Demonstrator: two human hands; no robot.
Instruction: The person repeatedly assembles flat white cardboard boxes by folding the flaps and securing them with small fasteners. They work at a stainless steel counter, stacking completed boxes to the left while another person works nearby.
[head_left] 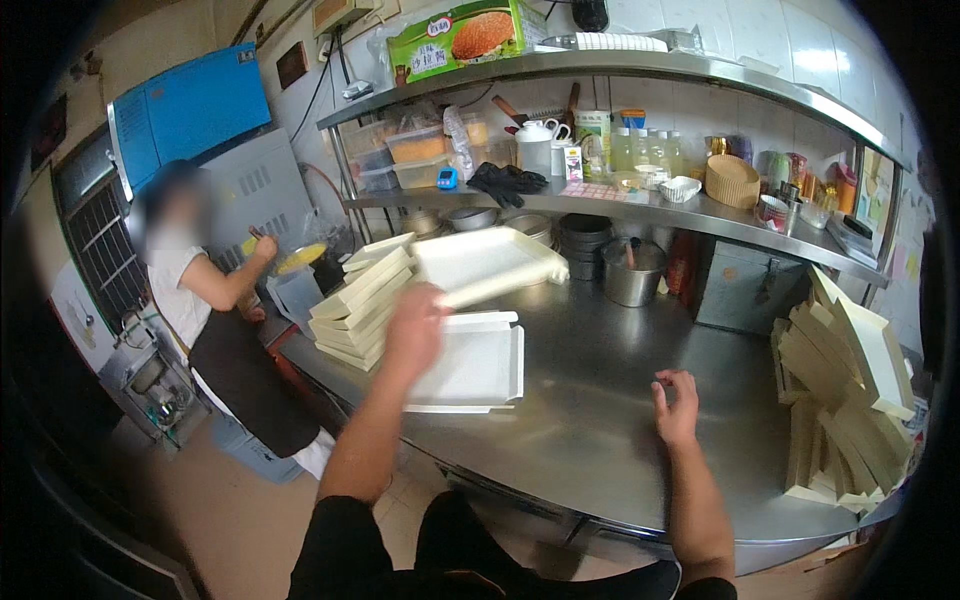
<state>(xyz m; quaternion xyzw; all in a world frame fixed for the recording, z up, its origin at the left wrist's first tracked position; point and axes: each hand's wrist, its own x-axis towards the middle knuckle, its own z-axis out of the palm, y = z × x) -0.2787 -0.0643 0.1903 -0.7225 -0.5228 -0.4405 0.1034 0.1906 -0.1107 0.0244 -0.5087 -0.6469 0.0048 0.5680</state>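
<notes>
My left hand (415,330), smeared by motion, grips the near-left corner of a shallow cream cardboard tray (490,262) with a white inside, raised and tilted over the steel counter. Below it lies another cardboard tray (470,368), its side flaps low and partly unfolded. To the left rises a stack of cream trays (362,320), close to the held one. My right hand (677,405) hovers above the counter with fingers loosely bent and apart, holding nothing. Far to the right leans a tall pile of cardboard pieces (840,400).
At the left a person (225,320) in a dark apron holds a tool over a yellow-filled container (300,260). Along the counter's back stand a steel pot (635,275), dark round pans (585,245) and a grey metal box (748,288). A loaded shelf (620,207) runs above.
</notes>
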